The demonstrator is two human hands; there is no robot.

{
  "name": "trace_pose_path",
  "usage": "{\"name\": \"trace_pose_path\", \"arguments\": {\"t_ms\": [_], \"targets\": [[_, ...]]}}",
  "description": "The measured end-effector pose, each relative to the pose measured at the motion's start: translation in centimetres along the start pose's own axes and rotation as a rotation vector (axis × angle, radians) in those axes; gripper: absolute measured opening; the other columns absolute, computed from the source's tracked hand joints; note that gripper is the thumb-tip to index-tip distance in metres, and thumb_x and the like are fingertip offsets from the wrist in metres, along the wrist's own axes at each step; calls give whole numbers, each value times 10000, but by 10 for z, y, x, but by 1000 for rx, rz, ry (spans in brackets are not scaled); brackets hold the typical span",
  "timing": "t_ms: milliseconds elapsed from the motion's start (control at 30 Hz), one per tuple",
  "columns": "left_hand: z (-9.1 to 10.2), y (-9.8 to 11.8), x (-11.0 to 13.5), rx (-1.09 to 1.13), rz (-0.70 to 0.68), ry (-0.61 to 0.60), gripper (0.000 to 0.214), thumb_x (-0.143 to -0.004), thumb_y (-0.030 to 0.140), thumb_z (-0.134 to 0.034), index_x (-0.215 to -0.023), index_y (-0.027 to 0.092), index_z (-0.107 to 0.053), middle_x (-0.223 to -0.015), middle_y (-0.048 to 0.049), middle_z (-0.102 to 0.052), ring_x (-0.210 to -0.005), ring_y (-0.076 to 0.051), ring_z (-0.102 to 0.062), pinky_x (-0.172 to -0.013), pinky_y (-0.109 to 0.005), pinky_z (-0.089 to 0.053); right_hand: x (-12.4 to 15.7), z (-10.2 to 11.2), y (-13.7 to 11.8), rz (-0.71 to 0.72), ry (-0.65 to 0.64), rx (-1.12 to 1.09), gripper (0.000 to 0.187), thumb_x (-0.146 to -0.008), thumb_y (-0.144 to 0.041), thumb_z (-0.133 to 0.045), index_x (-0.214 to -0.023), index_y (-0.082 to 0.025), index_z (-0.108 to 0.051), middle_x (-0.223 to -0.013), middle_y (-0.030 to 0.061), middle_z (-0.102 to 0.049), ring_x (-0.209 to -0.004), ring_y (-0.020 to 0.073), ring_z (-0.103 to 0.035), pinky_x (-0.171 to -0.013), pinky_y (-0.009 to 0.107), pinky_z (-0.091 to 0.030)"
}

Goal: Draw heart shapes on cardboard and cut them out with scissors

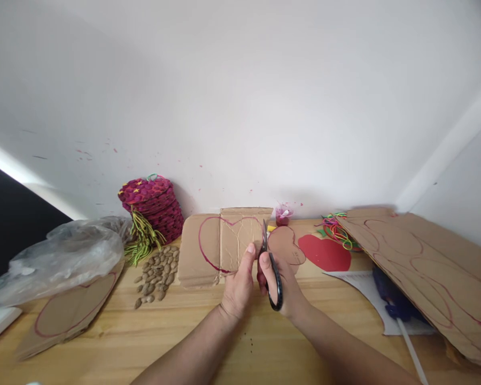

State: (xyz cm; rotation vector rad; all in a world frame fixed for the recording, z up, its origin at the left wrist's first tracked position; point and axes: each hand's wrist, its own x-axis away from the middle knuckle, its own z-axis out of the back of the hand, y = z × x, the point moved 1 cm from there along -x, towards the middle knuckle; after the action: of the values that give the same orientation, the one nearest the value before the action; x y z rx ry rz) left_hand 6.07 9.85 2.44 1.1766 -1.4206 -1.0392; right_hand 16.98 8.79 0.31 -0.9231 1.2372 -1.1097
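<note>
My left hand (239, 283) grips the near right edge of a brown cardboard piece (208, 247) with a red heart outline drawn on it. My right hand (285, 284) holds black-handled scissors (273, 272), fingers through the loops. The blades point away from me and meet the cardboard's right edge just beside my left thumb. The cardboard is raised off the wooden table (176, 331) at its near side.
Seeds (157, 272) lie in a pile at left, beside a stack of dark red discs (154, 207) and a clear plastic bag (60, 256). A cut cardboard heart (285, 245), a red apple shape (326, 252), rubber bands (339, 230) and a large marked cardboard sheet (428, 267) lie right.
</note>
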Motion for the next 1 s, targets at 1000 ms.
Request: {"name": "trace_pose_path", "arguments": {"t_ms": [1000], "targets": [[4,-15,-22,111,-130,-55,538,-847,703,-634,-870,188,-789,-866,-99,-797,-1066,-327,-732,-1008,-420,-556,-1,2,10,-178,-9,-122,618,-882,-838,-531,-722,-248,-448,-526,-69,-436,-395,104,-411,-383,248,-313]]}}
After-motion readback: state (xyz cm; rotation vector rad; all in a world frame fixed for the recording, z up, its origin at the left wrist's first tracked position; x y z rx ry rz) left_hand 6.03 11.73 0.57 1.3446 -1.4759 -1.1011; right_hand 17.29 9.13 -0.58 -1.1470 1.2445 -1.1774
